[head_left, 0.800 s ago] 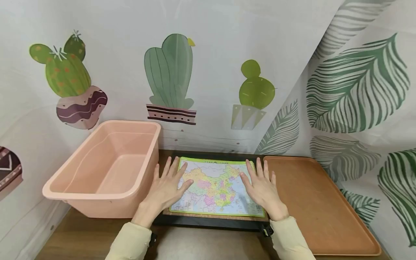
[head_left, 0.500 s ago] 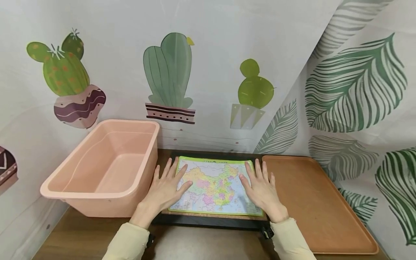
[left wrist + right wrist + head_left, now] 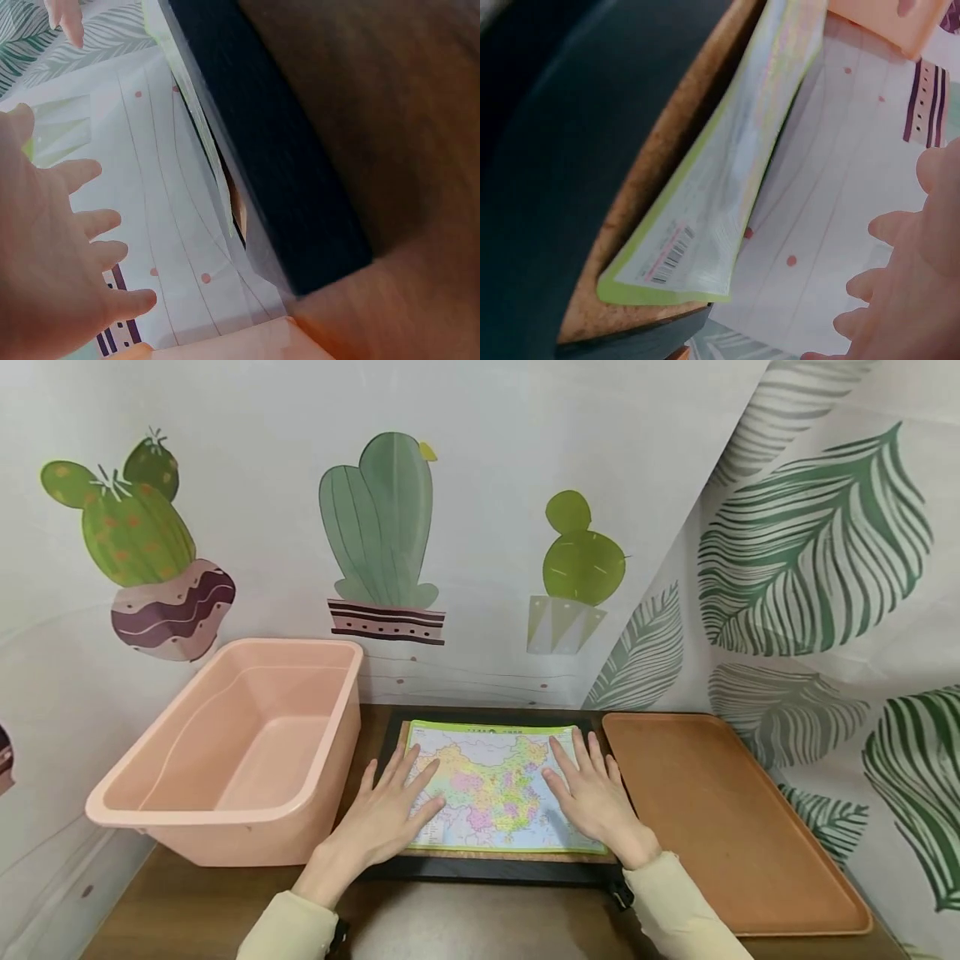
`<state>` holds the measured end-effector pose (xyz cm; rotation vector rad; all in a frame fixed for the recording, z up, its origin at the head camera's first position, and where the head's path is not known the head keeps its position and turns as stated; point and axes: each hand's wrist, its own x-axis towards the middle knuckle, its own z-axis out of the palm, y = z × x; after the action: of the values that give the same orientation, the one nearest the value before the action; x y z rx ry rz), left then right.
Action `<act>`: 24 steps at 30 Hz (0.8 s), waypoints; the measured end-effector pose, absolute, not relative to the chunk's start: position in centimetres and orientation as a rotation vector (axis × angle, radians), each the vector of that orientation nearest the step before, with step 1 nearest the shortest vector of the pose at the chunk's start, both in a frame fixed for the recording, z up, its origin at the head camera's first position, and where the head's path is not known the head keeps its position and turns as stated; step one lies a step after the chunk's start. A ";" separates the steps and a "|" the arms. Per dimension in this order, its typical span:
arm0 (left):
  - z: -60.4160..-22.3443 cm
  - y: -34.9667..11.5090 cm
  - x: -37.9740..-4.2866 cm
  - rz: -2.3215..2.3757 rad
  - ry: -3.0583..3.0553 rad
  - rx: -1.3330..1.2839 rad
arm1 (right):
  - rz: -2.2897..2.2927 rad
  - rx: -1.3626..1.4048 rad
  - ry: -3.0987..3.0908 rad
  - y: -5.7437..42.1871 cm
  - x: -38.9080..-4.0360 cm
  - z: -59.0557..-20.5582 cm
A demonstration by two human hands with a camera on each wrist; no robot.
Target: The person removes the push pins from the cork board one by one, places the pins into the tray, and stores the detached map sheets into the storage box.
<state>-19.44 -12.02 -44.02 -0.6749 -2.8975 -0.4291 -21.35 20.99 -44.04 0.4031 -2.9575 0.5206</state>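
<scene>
A colourful map sheet [image 3: 480,793] with a green border lies on a cork board [image 3: 652,161] set in a black frame [image 3: 495,870]. Over the map's left side is my left hand [image 3: 386,818], its fingers spread and straight. My right hand [image 3: 597,802] is spread likewise over the map's right side. Both wrist views show the hands raised above the frame, holding nothing. The sheet bends upward along one edge in the right wrist view, where its corner barcode shows. Parts of the map's side edges are hidden under the hands in the head view.
A pink plastic tub [image 3: 225,816] stands to the left of the frame on the brown wooden table [image 3: 435,927]. To the right lies a flat brown tray [image 3: 735,827]. A curtain [image 3: 480,568] printed with cacti and leaves hangs close behind.
Both hands have shifted slightly inward over the map, closer to each other. The head view has turned a little to the right. The map sheet stays on the board.
</scene>
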 end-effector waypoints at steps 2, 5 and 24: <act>-44.1 -12.0 -19.2 -0.425 -2.902 -0.680 | 0.503 0.417 -2.966 20.9 -21.5 -44.1; -44.2 -12.0 -18.9 -0.417 -2.913 -0.691 | 0.493 0.440 -2.975 20.8 -21.7 -44.3; -45.2 -12.3 -17.4 -0.389 -2.985 -0.708 | 0.453 0.632 -2.987 20.0 -24.6 -45.0</act>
<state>-17.36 -12.32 -45.19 -0.7084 -2.9854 -0.3892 -24.58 20.01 -45.04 0.6318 -2.9873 0.4529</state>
